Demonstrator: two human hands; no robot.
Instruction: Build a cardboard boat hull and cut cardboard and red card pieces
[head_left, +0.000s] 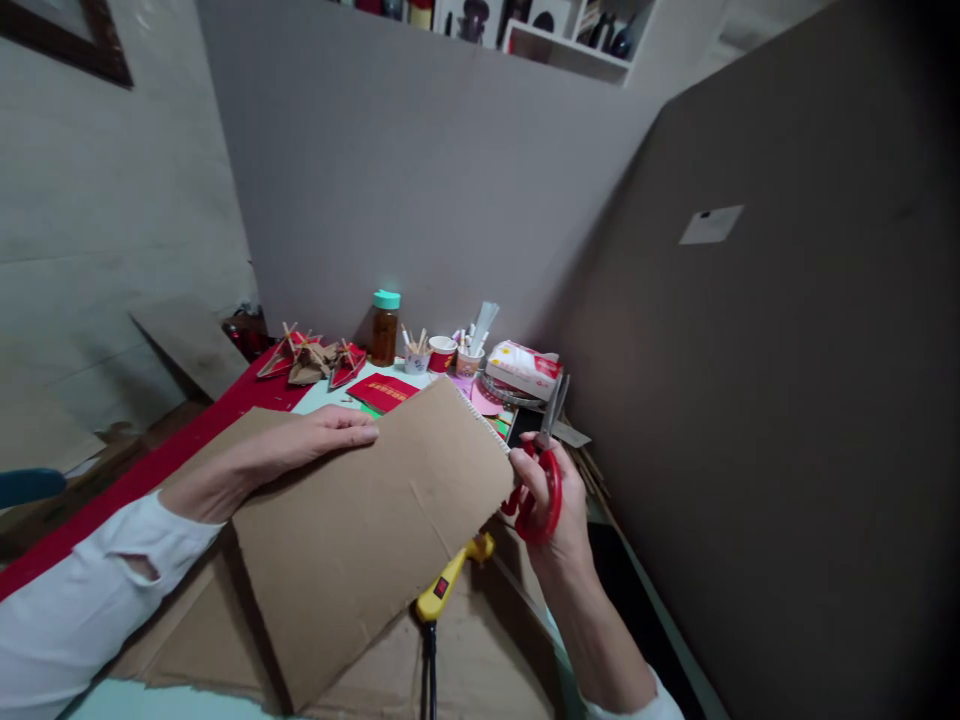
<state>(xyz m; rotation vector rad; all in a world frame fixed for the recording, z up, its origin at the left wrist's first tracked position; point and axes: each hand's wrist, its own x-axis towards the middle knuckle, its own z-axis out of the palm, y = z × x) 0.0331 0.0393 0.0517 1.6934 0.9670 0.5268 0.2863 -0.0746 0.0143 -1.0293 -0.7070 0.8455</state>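
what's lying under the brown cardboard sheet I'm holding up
Under the brown cardboard sheet a yellow glue gun pokes out with its black cord, lying on more flat cardboard pieces. The gun's front end and whatever else sits beneath the sheet is covered.

Glue gun (448,585) half hidden beneath cardboard sheet (375,530)
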